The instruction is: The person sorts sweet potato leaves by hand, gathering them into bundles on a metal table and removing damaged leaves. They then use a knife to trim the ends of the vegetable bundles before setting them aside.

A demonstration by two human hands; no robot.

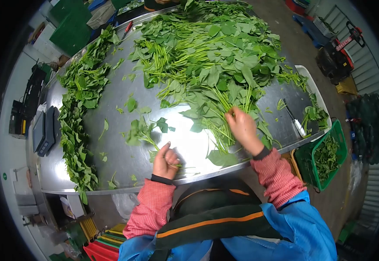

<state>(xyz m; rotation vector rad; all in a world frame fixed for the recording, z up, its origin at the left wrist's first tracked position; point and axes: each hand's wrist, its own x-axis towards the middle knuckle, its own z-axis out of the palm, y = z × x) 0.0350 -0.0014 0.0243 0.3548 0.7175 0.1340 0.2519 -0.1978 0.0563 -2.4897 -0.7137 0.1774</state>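
My left hand [165,162] is closed around the stems of a small bunch of leafy greens [139,132], held near the table's front edge with the leaves pointing away from me. Over the near side of a large heap of leafy green stems [224,54], my right hand [243,129] has its fingers pinched together at some stems. The fingertips are partly hidden, but stems run right under them. Loose leaves and short stem pieces lie scattered on the metal table [115,100] between the heap and my left hand.
A long row of greens [85,82] lines the table's left side, beside a scale [44,130]. A white-handled knife [299,128] lies at right, near a white basket [319,95] and a green crate [334,152] of leaves. A red-handled tool [128,27] lies far left. A pallet jack [337,56] stands beyond.
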